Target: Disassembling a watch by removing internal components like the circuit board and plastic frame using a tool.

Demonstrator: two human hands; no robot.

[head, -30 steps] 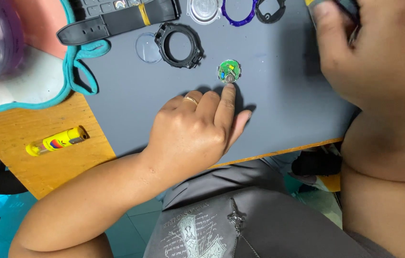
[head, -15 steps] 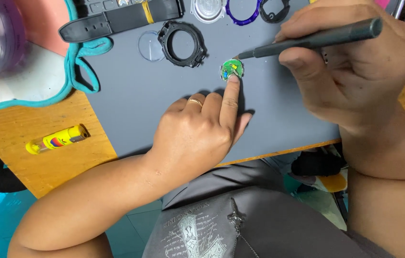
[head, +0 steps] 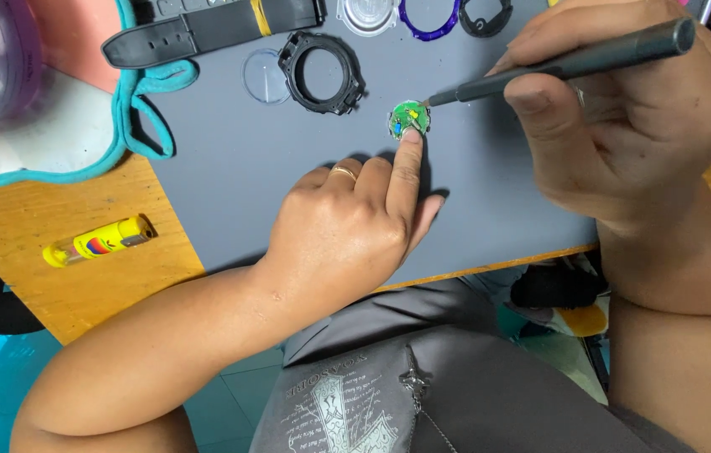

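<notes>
On a grey work mat, the left hand, mostly curled, pins a small round green circuit module with its forefinger while the right hand grips a dark pen-shaped tool at its edge; a slip could likely scratch it.

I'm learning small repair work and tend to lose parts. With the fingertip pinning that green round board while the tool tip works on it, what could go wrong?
The left hand pins the small green board with one fingertip only, so a push from the dark tool in the right hand might flick it across the grey mat. The tool tip sits close to that fingertip; a slip could jab it. The finger also hides part of the board.
</notes>
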